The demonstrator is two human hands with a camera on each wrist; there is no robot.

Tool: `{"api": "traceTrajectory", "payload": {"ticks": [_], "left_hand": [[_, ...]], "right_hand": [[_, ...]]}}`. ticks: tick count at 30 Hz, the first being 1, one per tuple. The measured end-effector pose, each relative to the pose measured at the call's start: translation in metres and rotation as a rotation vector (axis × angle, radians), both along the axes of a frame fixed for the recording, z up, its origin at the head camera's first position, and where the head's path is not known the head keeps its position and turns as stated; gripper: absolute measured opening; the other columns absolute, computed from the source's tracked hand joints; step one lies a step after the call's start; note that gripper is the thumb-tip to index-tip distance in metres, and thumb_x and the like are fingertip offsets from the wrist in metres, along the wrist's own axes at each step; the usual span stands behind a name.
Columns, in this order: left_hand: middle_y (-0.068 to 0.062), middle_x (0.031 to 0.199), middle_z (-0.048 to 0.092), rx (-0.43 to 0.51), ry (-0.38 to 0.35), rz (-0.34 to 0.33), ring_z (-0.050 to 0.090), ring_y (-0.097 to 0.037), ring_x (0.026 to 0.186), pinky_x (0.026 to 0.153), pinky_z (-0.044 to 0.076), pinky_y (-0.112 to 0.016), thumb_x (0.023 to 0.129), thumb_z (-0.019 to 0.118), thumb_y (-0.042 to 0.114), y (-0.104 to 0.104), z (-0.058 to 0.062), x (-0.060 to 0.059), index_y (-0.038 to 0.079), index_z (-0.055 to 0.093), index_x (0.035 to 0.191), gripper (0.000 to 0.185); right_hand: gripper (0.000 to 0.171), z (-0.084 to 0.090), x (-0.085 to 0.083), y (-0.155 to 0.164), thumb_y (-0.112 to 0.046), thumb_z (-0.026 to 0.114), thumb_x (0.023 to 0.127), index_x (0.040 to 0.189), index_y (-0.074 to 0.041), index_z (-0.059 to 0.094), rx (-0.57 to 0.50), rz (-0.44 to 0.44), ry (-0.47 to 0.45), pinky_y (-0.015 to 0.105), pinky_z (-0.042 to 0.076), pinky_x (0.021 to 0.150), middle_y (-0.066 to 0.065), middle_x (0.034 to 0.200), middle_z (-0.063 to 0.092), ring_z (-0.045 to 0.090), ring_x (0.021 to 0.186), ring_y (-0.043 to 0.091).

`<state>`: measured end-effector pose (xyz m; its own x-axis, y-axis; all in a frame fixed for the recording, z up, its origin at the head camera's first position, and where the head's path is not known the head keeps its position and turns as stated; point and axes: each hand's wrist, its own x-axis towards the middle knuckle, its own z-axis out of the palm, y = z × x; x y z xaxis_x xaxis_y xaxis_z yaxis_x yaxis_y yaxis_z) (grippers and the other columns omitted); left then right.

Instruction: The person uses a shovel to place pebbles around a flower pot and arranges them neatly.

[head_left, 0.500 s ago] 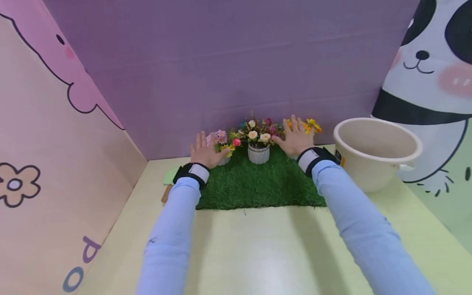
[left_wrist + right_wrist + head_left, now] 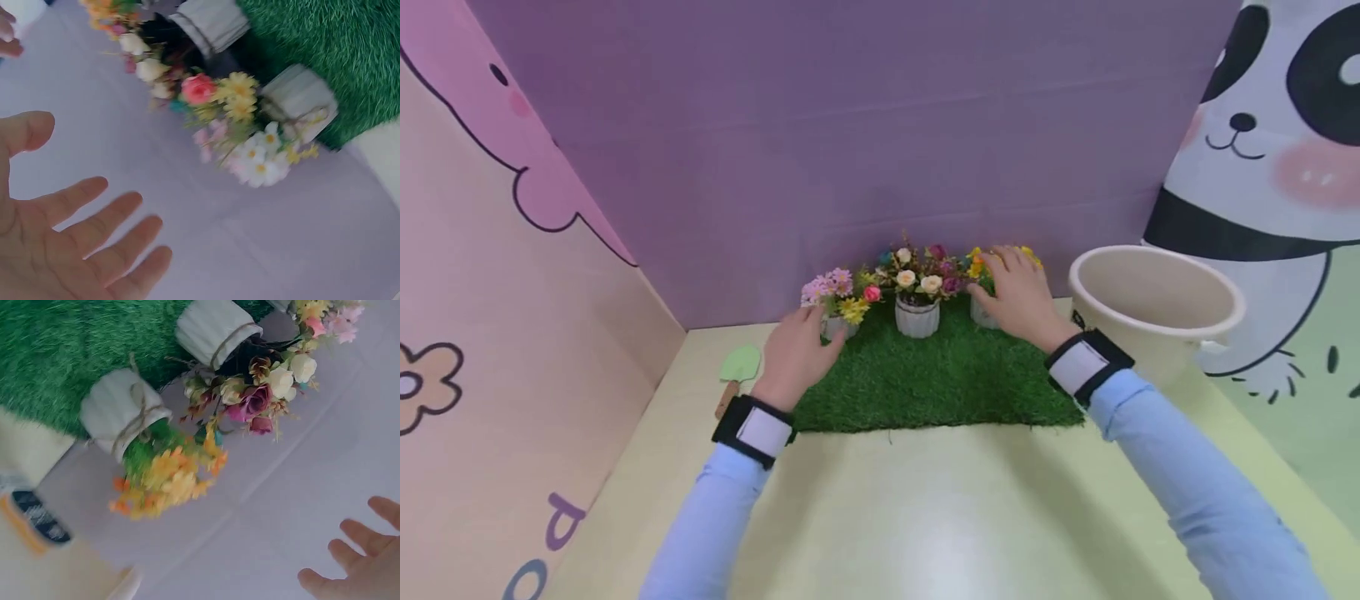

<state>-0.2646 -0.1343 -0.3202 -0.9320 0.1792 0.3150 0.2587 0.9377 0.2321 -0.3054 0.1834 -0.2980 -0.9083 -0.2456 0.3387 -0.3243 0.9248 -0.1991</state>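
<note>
Three small white pots of artificial flowers stand in a row on a green turf mat (image 2: 940, 392). My left hand (image 2: 796, 354) hovers with loosely bent fingers in front of the left pot, whose pink and yellow flowers (image 2: 831, 287) show past it. In the left wrist view its fingers are spread and empty. At the other end, my right hand (image 2: 1024, 298) is raised before the pot with yellow-orange flowers (image 2: 172, 478), hiding part of it. Between them is the middle pot (image 2: 917, 318) with cream and purple roses. Neither hand holds anything.
A large cream bucket (image 2: 1157, 333) stands to the right of the mat. A small trowel with a green blade (image 2: 741, 363) and brown handle lies at the left. Purple cloth (image 2: 850, 125) hangs behind, and printed panels flank the pale table (image 2: 895, 508).
Both hands have drawn back from the flowers and spread apart, the left down and leftward, the right down and rightward. Their fingers have gone from straight to loosely bent.
</note>
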Motion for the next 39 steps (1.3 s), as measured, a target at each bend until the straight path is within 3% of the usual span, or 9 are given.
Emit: {"api": "traceTrajectory", "payload": {"ticks": [4,7,10,14,18,21,23,25,39], "left_hand": [[-0.017,0.127,0.053,0.047,0.081,0.003,0.051,-0.035,0.113,0.088,0.045,-0.049,0.088,0.053,0.038,-0.020,-0.018,0.051,0.006,0.048,0.131,0.054],[-0.016,0.123,0.057,0.063,0.079,0.014,0.057,-0.034,0.104,0.079,0.049,-0.047,0.085,0.058,0.035,-0.036,-0.033,0.086,0.006,0.053,0.126,0.051],[-0.013,0.120,0.059,0.067,0.035,0.028,0.061,-0.031,0.094,0.068,0.051,-0.042,0.083,0.061,0.035,-0.046,-0.043,0.109,0.008,0.056,0.123,0.049],[-0.009,0.120,0.060,0.090,-0.038,0.049,0.062,-0.026,0.089,0.064,0.050,-0.038,0.083,0.061,0.034,-0.049,-0.049,0.125,0.012,0.057,0.124,0.047],[-0.007,0.119,0.061,0.124,-0.069,0.043,0.063,-0.024,0.090,0.067,0.051,-0.038,0.083,0.062,0.033,-0.043,-0.051,0.134,0.013,0.057,0.123,0.045],[-0.006,0.118,0.061,0.138,-0.085,0.024,0.063,-0.023,0.090,0.069,0.051,-0.039,0.083,0.062,0.032,-0.037,-0.055,0.137,0.013,0.058,0.122,0.043],[-0.004,0.119,0.061,0.141,-0.109,0.014,0.063,-0.022,0.088,0.070,0.051,-0.039,0.083,0.062,0.033,-0.033,-0.057,0.137,0.015,0.059,0.121,0.042],[-0.003,0.119,0.061,0.142,-0.136,0.002,0.063,-0.021,0.088,0.069,0.051,-0.037,0.083,0.062,0.033,-0.029,-0.059,0.136,0.016,0.058,0.122,0.042],[-0.003,0.115,0.063,0.174,-0.195,-0.123,0.061,-0.023,0.098,0.070,0.051,-0.036,0.085,0.060,0.031,0.001,-0.073,0.124,0.016,0.061,0.118,0.036]], "right_hand": [[0.049,-0.026,0.036,0.014,-0.029,0.053,0.090,0.130,-0.002,0.046,0.002,0.042,0.162,0.059,0.022,0.103,0.023,0.134,0.040,0.032,0.126,0.040],[0.040,-0.049,0.053,0.025,-0.020,0.058,0.086,0.119,0.002,0.054,-0.032,0.086,0.269,0.056,0.027,0.099,0.023,0.124,0.048,0.041,0.116,0.040],[0.034,-0.068,0.055,0.039,-0.014,0.060,0.083,0.112,0.004,0.057,-0.032,0.136,0.352,0.054,0.029,0.095,0.024,0.116,0.051,0.043,0.110,0.040],[0.036,-0.080,0.038,0.067,-0.015,0.058,0.080,0.109,0.006,0.056,0.077,0.114,0.475,0.052,0.035,0.090,0.026,0.108,0.053,0.047,0.102,0.041],[0.034,-0.080,0.022,0.097,-0.022,0.054,0.085,0.102,0.008,0.051,0.163,-0.061,0.394,0.051,0.036,0.086,0.026,0.097,0.054,0.049,0.096,0.042],[0.032,-0.079,0.018,0.112,-0.027,0.050,0.090,0.082,0.004,0.049,0.162,-0.195,0.280,0.048,0.042,0.064,0.021,0.071,0.053,0.052,0.070,0.039],[0.037,-0.077,0.016,0.117,-0.029,0.048,0.092,0.070,0.000,0.043,0.154,-0.240,0.262,0.045,0.038,0.045,0.016,0.056,0.046,0.048,0.052,0.036],[0.039,-0.077,0.016,0.121,-0.030,0.048,0.092,0.067,-0.002,0.040,0.148,-0.263,0.277,0.042,0.030,0.035,0.012,0.049,0.041,0.043,0.041,0.033],[0.042,-0.080,0.025,0.136,-0.029,0.053,0.089,0.062,-0.005,0.033,0.233,-0.241,0.525,0.038,0.025,0.030,0.007,0.043,0.032,0.036,0.034,0.028]]}}
